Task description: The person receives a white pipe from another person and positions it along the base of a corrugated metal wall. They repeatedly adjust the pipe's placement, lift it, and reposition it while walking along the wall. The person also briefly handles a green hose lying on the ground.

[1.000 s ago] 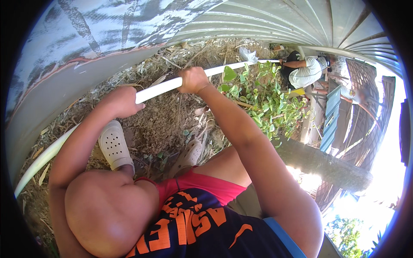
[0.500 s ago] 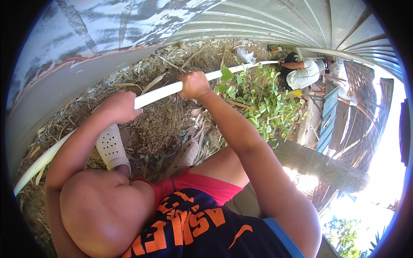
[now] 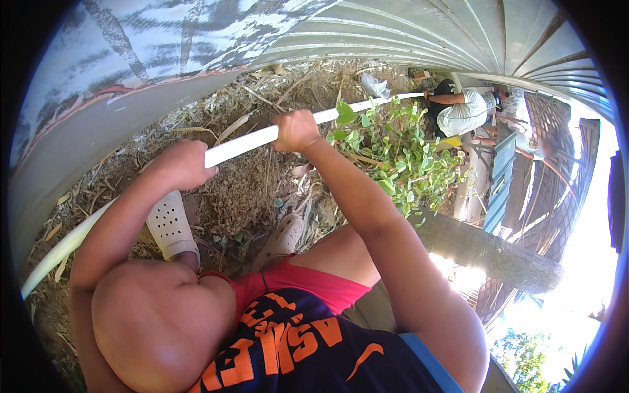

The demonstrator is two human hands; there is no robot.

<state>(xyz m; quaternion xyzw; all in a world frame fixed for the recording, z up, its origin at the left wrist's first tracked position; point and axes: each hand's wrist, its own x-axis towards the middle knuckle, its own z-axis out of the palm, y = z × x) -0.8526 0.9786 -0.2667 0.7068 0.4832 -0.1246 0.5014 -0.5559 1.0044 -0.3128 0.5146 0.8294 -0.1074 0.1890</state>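
A long white pipe [image 3: 242, 145] runs across the view, from the lower left past both my hands toward the far right. My left hand [image 3: 183, 164] is closed around it, with the fingers mostly hidden behind the back of the hand. Farther along, my right hand [image 3: 296, 130] grips the same pipe in a fist. The pipe passes behind my left forearm and comes out again at the lower left. At its far end, a person in a pale shirt [image 3: 462, 114] bends over with a hand on the pipe.
Corrugated metal sheeting [image 3: 393, 36] and a smeared grey wall [image 3: 59, 124] rise along the far side. A leafy green plant [image 3: 406, 160] grows beside the pipe. Dry soil and straw [image 3: 229, 196] lie around my clogs [image 3: 171, 226]. At right are a thick beam [image 3: 488, 252] and another person [image 3: 534, 145].
Almost nothing differs. Both my hands keep their hold and the pipe stays in place; the person at the far end shifts very slightly.
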